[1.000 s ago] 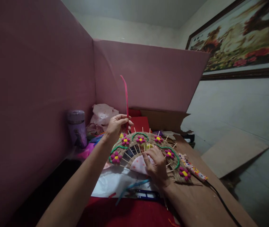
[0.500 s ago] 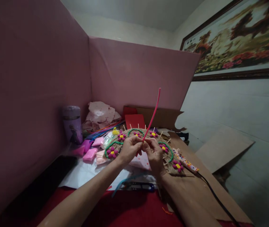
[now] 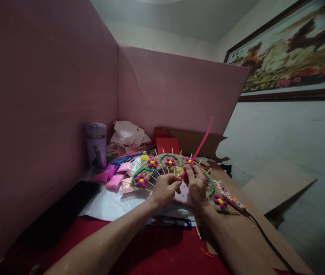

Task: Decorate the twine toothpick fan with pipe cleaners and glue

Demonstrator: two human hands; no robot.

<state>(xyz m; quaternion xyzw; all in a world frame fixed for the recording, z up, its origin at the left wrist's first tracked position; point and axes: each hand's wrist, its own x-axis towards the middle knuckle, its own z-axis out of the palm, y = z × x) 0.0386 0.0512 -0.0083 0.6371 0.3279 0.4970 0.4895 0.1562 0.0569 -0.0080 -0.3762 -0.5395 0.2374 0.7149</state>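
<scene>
A pink-red pipe cleaner (image 3: pixel 203 142) runs up and to the right from between my hands. My right hand (image 3: pixel 195 185) pinches it partway along. At its lower end, the fingers of my left hand (image 3: pixel 165 189) are closed on the tip. Behind and below both hands lies an arched piece wound with brown twine (image 3: pixel 176 158), with short wooden sticks along its edges. Purple flowers with yellow centres (image 3: pixel 141 180) and curling green strips (image 3: pixel 135 179) decorate it. My hands cover part of the arch.
Pink packets (image 3: pixel 115 181) and a purple tumbler (image 3: pixel 96 145) stand to the left. Blue-handled thread snips (image 3: pixel 176 222) lie in front on the red cloth (image 3: pixel 151 244). A flower-patterned stick-like tool (image 3: pixel 231 196) with a black cord rests at right on cardboard (image 3: pixel 254 233). Pink panels (image 3: pixel 179 84) rise behind.
My hands have moved slightly apart, and a short length of pipe cleaner now shows between them. Its free end leans further right and the view has shifted a little.
</scene>
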